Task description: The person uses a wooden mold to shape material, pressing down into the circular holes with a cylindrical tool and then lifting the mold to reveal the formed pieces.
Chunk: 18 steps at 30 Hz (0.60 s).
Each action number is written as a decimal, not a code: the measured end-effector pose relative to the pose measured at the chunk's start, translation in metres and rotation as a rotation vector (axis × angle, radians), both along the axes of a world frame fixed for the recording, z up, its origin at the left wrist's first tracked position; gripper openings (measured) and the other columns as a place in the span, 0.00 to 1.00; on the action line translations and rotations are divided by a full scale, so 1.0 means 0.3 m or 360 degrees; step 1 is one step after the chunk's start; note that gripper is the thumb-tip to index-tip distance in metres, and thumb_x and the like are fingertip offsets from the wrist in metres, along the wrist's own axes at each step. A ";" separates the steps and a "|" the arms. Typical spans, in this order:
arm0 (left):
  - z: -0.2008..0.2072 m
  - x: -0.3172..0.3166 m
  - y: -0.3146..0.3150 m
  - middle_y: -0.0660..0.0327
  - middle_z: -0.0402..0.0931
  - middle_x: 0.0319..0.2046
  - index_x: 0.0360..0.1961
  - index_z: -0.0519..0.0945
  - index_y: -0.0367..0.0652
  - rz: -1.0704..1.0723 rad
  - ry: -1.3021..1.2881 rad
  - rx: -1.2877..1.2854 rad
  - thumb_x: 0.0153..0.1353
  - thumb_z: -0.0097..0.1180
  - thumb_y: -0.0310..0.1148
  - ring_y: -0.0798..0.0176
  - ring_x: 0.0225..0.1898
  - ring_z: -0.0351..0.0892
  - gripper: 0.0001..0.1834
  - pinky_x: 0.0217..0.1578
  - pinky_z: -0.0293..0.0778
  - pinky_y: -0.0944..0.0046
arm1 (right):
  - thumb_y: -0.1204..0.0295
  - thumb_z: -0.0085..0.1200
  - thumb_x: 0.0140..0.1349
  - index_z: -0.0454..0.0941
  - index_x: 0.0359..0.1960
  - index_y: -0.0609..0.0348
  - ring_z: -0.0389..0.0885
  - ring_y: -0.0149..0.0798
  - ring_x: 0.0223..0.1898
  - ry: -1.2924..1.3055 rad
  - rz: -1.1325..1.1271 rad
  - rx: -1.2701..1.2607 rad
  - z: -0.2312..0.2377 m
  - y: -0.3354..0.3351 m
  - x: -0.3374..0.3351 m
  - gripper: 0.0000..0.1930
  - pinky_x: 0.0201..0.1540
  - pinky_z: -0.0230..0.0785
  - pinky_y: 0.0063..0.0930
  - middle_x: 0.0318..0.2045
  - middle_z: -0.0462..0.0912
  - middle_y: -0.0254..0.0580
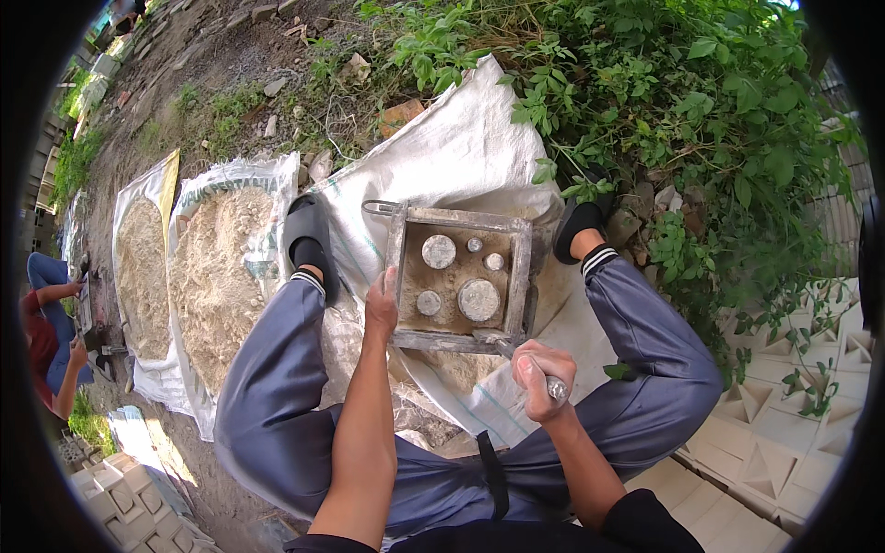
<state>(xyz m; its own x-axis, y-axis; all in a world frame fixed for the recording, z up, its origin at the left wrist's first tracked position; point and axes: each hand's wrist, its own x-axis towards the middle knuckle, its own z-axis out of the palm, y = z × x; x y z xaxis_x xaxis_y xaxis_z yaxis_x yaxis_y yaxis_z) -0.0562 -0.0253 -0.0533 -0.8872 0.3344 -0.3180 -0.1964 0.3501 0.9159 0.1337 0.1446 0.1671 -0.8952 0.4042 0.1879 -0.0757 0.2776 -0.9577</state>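
Note:
A square wooden frame [398, 267], coated in pale dust, lies between my feet on a white woven sack [461, 147]. Packed sand [461, 277] fills it, and several round silvery pieces of different sizes, the largest [478, 300] at lower right, are set in that sand. My left hand [381, 304] grips the frame's left side near the lower corner. In my right hand [542, 376], fingers closed, is a tool with a rounded grey handle [557, 388]; its narrow end meets the frame's near right corner. The tool's exact kind cannot be made out.
Two opened sacks of sand [221, 276] lie to the left. Leafy plants [682, 101] crowd the far right, beside stones. Pale patterned blocks [784, 433] stand at right. Another person [51, 323] sits at the far left.

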 end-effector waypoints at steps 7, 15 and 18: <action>0.052 -0.004 0.021 0.39 0.77 0.38 0.47 0.77 0.33 -0.0039 0.0035 -0.0094 0.69 0.37 0.51 0.38 0.44 0.75 0.29 0.47 0.68 0.54 | 0.80 0.45 0.53 0.68 0.13 0.66 0.68 0.40 0.14 0.0008 -0.0057 0.0005 0.055 -0.067 -0.046 0.11 0.24 0.63 0.30 0.11 0.69 0.42; 0.082 0.018 0.026 0.40 0.78 0.35 0.42 0.77 0.35 0.0107 0.0165 -0.0192 0.67 0.41 0.50 0.37 0.41 0.75 0.25 0.43 0.68 0.51 | 0.81 0.45 0.52 0.69 0.14 0.67 0.69 0.44 0.15 0.0025 -0.0006 -0.0033 0.024 -0.069 -0.026 0.09 0.27 0.65 0.33 0.12 0.69 0.43; 0.118 0.024 0.046 0.42 0.78 0.33 0.41 0.78 0.38 0.0138 0.0150 -0.0203 0.66 0.44 0.49 0.38 0.39 0.75 0.23 0.41 0.69 0.51 | 0.77 0.43 0.55 0.63 0.09 0.63 0.65 0.35 0.12 -0.0134 -0.0055 0.0041 0.068 -0.092 -0.063 0.16 0.27 0.65 0.31 0.08 0.67 0.37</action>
<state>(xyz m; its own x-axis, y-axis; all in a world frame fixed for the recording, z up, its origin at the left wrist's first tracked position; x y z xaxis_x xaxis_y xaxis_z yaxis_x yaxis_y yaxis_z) -0.0488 -0.0115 -0.0181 -0.9388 0.2175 -0.2670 -0.1462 0.4502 0.8809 0.1148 0.1171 0.1874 -0.8940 0.4309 0.1231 0.0150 0.3033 -0.9528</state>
